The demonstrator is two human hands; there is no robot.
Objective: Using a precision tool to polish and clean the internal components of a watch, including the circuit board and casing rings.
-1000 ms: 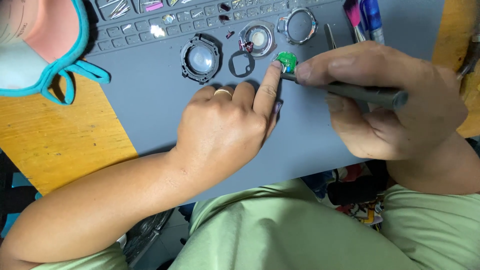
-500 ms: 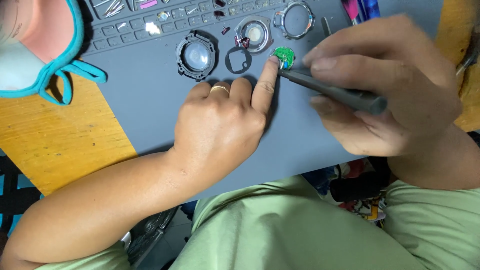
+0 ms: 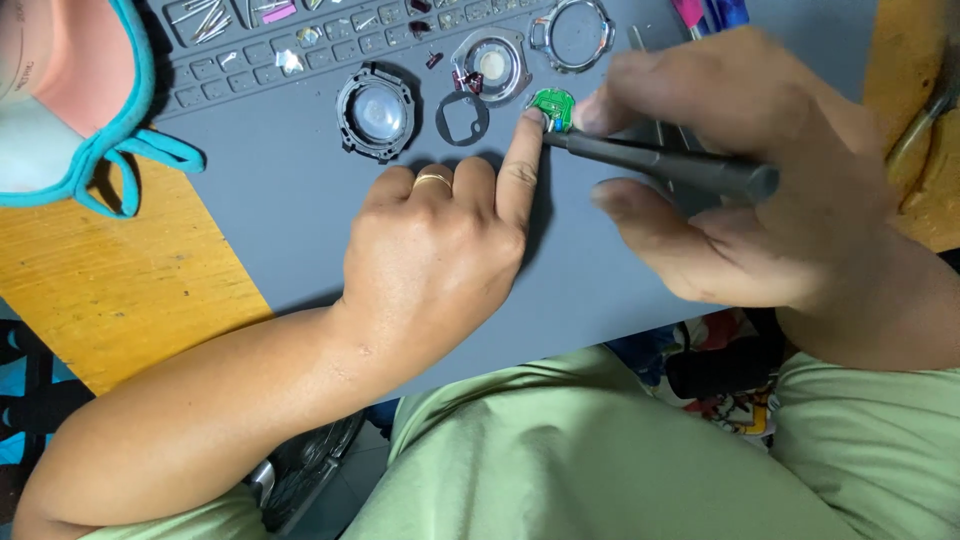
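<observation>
A small round green circuit board (image 3: 553, 104) lies on the grey work mat (image 3: 270, 200). My left hand (image 3: 440, 250), a ring on one finger, rests on the mat with its index fingertip pressed against the board's left edge. My right hand (image 3: 740, 190) grips a dark pen-shaped tool (image 3: 665, 165), and the tool's tip touches the board from the right. Taken-apart watch parts lie just beyond: a dark round case with a clear lens (image 3: 377, 110), a thin dark ring (image 3: 462, 119), a grey module (image 3: 490, 65) and a metal bezel (image 3: 572, 33).
The mat's back strip has small compartments (image 3: 260, 55) holding screws and tiny parts. A face mask with teal straps (image 3: 70, 110) lies at left on the yellow wooden table (image 3: 110, 280). Pink and blue tool handles (image 3: 708, 12) lie at the back right.
Both hands and the tool stay on the green board. The view has drawn a little closer and shifted, and the tool tip has moved slightly on the board.
</observation>
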